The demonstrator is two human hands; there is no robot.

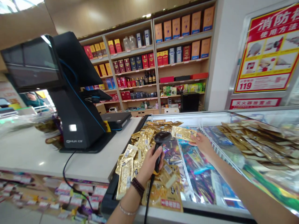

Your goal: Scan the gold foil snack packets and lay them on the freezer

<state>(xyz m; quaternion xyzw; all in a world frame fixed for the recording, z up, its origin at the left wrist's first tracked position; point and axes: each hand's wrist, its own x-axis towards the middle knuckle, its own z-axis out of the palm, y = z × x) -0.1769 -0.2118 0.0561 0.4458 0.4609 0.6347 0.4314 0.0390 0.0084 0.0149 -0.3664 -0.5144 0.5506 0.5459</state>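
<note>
My left hand (149, 162) is wrapped round the handle of a black barcode scanner (163, 137), whose cord hangs down past my wrist. In my right hand (201, 142) I grip the right end of a gold foil packet (183, 133), its other end close to the scanner's head. Under and around my left hand lies a loose heap of gold packets (143, 140) on the glass top of a freezer. A larger gold bag (163, 194) rests below the scanner, near the front edge.
More gold packets (257, 143) are piled on the glass at the right. Wrapped goods (201, 168) show inside the freezer (210, 211). A black checkout terminal (77, 124) stands on the white counter (30, 155) at left. Boxed goods fill shelves (133, 73) behind; a person (34, 101) is far left.
</note>
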